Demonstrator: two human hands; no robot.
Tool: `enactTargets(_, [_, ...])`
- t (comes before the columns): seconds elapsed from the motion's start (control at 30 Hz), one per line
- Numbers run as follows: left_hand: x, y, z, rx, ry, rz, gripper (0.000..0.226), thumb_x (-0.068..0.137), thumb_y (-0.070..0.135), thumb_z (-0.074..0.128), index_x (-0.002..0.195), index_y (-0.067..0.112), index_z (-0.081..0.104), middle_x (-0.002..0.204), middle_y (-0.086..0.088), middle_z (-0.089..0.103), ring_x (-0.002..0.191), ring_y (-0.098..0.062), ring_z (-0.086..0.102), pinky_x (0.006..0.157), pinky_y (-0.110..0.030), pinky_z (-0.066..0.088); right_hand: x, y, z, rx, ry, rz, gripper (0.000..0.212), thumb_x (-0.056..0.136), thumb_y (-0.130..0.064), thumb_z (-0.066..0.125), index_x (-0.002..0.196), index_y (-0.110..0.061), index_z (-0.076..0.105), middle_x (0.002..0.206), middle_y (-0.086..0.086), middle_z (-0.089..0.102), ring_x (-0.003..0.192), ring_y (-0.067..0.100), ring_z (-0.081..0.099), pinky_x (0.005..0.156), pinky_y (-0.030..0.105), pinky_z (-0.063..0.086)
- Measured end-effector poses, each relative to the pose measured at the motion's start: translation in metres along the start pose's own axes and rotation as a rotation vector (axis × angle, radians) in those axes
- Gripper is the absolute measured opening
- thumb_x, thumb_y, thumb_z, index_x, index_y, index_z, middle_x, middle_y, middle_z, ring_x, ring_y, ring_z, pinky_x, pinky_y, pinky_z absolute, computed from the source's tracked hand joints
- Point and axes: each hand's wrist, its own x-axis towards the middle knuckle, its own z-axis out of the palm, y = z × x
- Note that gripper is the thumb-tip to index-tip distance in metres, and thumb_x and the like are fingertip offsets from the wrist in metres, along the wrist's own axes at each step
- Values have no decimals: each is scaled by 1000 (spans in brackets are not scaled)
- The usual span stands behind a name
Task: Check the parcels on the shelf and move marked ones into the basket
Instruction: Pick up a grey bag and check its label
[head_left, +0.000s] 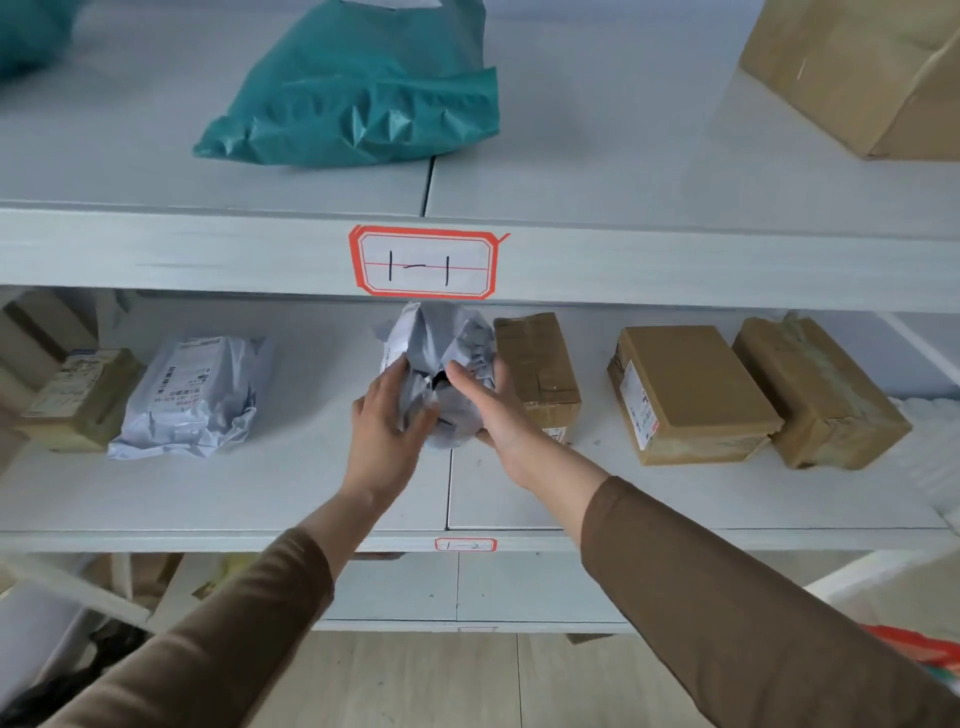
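Both arms (brown sleeves) reach forward onto the middle shelf (260, 499). The left hand (387, 421) and right hand (491, 405) hold a crumpled grey bag parcel (441, 348) between them, fingers curled around its near sides. It sits just left of a brown box (540, 364), under the label (423, 262).

upper shelf edge label (425, 264): "1-1" | lower shelf edge label (466, 544): "1-2" | parcel labels: unreadable
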Motion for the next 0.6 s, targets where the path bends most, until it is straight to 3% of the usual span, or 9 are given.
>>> enactTargets(0.1, [-40, 34, 0, 258, -2, 328, 72, 94, 48, 64, 156, 17, 45, 158, 0, 48, 134, -23, 40, 113, -39, 36, -40, -3, -27, 74, -40, -4, 83, 71, -57, 83, 141, -41, 43, 127, -10, 69, 107, 12, 72, 88, 34, 59])
enactTargets(0.17, [-71, 59, 3, 304, -95, 485, 75, 94, 52, 63, 157, 16, 43, 157, -1, 51, 134, -25, 42, 112, -39, 38, -70, 3, -50, 167, -56, 5, 57, 82, -43, 79, 131, -37, 50, 120, -5, 73, 104, 16, 74, 80, 35, 61])
enactTargets(0.3, [-127, 105, 11, 116, -316, 442, 72, 90, 40, 66, 153, 22, 37, 147, 1, 52, 137, -19, 47, 109, -43, 46, -128, 33, -101, 244, -73, 64, 78, 77, -43, 87, 143, -31, 48, 131, 5, 72, 118, 26, 70, 84, 41, 61])
enactTargets(0.37, [-146, 120, 10, -19, -337, 426, 65, 91, 34, 64, 150, 27, 37, 148, 1, 52, 136, -16, 50, 110, -41, 47, -156, 44, -125, 238, -75, 79, 84, 72, -48, 87, 146, -29, 50, 133, 7, 71, 124, 28, 66, 90, 44, 59])
enactTargets(0.43, [-154, 131, 7, -68, -198, 335, 66, 95, 38, 65, 153, 26, 36, 152, 2, 44, 139, -13, 44, 117, -34, 41, -179, 49, -147, 261, -79, 87, 80, 72, -50, 81, 144, -29, 55, 136, 4, 70, 130, 28, 62, 105, 51, 53])
enactTargets(0.5, [-156, 138, 7, -192, -164, 73, 88, 89, 44, 77, 159, 30, 25, 161, 9, 31, 144, -9, 33, 118, -30, 31, -201, 49, -162, 278, -123, 62, 60, 82, -44, 72, 139, -28, 60, 136, 1, 70, 126, 23, 65, 109, 48, 49])
enactTargets(0.57, [-154, 141, 7, -466, -360, -251, 109, 77, 54, 85, 160, 41, 16, 162, 14, 31, 146, -12, 37, 122, -41, 30, -221, 44, -172, 264, -185, 44, 46, 89, -37, 62, 134, -28, 63, 137, 1, 70, 122, 19, 68, 103, 41, 50])
enactTargets(0.6, [-153, 137, 8, -590, -499, -369, 107, 76, 59, 85, 159, 45, 19, 161, 12, 40, 144, -17, 47, 122, -48, 32, -227, 41, -176, 238, -202, 38, 46, 90, -37, 61, 135, -28, 63, 138, 2, 69, 122, 19, 68, 101, 40, 51])
